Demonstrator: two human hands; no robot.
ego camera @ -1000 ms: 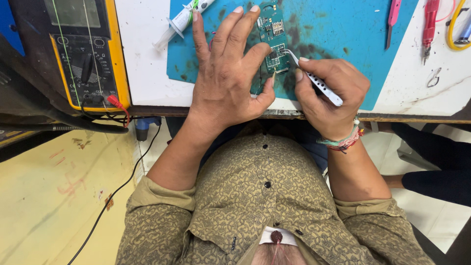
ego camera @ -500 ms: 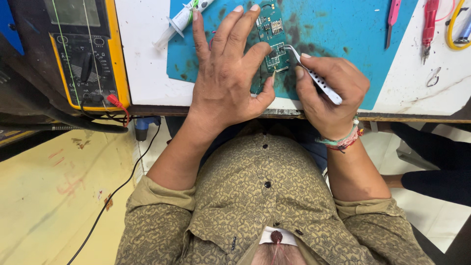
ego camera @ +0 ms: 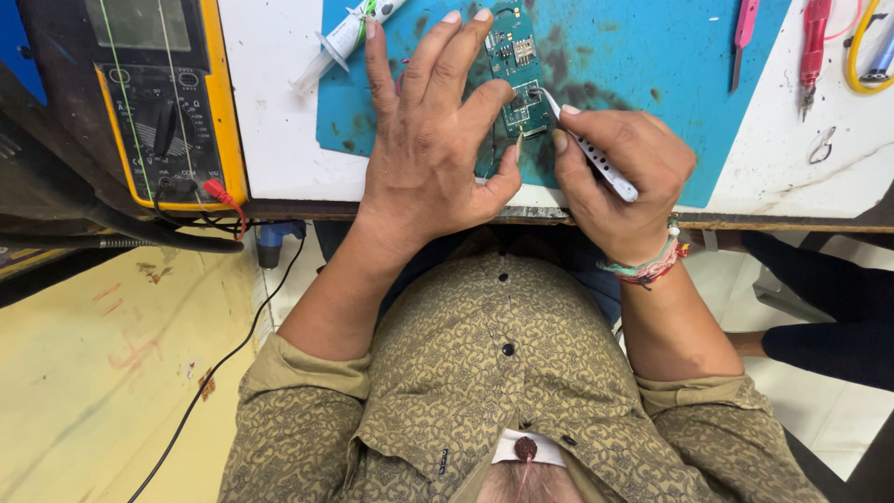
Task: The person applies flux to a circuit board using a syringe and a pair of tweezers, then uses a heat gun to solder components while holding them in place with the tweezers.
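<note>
Green board (ego camera: 515, 70) with silver and black parts, on a blue mat (ego camera: 643, 65) smudged dark. White worktop (ego camera: 270, 112). White tool (ego camera: 596, 154) dotted black. At 9 o'clock, yellow-edged black meter (ego camera: 158, 102), red plug (ego camera: 216, 191), black cable (ego camera: 223, 359). At 11 o'clock, clear syringe (ego camera: 340, 42), green-tipped. At 1 o'clock, pink tool (ego camera: 745, 28), red pliers (ego camera: 815, 37), yellow loop (ego camera: 861, 47). Olive patterned shirt (ego camera: 503, 391). Multicoloured wristbands (ego camera: 647, 265).

Left hand (ego camera: 428, 140) pins green circuit board (ego camera: 518, 70) flat on blue mat (ego camera: 643, 56); right hand (ego camera: 619, 177) applies tweezers (ego camera: 589, 149) to it.
</note>
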